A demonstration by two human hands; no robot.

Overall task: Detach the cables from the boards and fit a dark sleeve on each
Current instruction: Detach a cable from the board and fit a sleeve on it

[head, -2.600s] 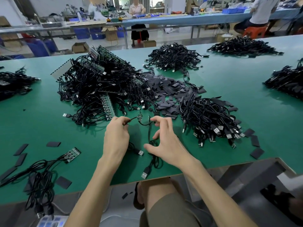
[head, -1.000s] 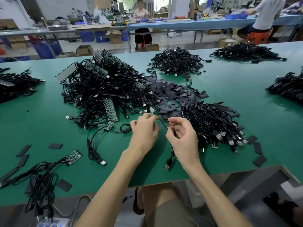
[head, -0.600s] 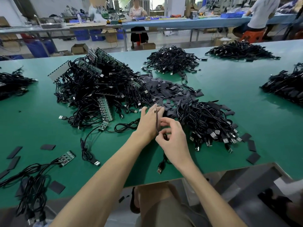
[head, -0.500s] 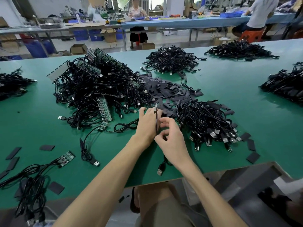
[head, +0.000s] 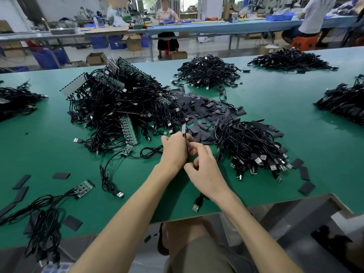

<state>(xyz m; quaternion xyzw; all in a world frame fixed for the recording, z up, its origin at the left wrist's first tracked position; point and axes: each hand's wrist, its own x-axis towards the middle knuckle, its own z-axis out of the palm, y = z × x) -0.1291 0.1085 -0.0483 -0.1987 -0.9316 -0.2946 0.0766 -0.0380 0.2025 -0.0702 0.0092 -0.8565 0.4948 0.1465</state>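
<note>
**Both hands on one cable, centre of near edge**

Green worktop (head: 285,119).
Biggest heap: tangle of black cables and green boards (head: 118,111), left of centre toward the far edge.
Pile of dark sleeves (head: 202,111) mid-worktop, touching that tangle on its right.
Cable heap (head: 250,146) with USB plugs fanned toward the near edge, just right of the hands.
Left hand (head: 174,149): fingers curled round a black cable (head: 186,143), strand held upright. A pale tip pokes above the fingers; can't tell what it is.
Right hand (head: 204,170): touching the left, fingers curled, thumb and forefinger pinching the same cable lower down.
Small board with leads (head: 83,189) toward the near-left corner.
USB plug (head: 196,207) on the worktop at the near edge, below the right wrist.
</note>
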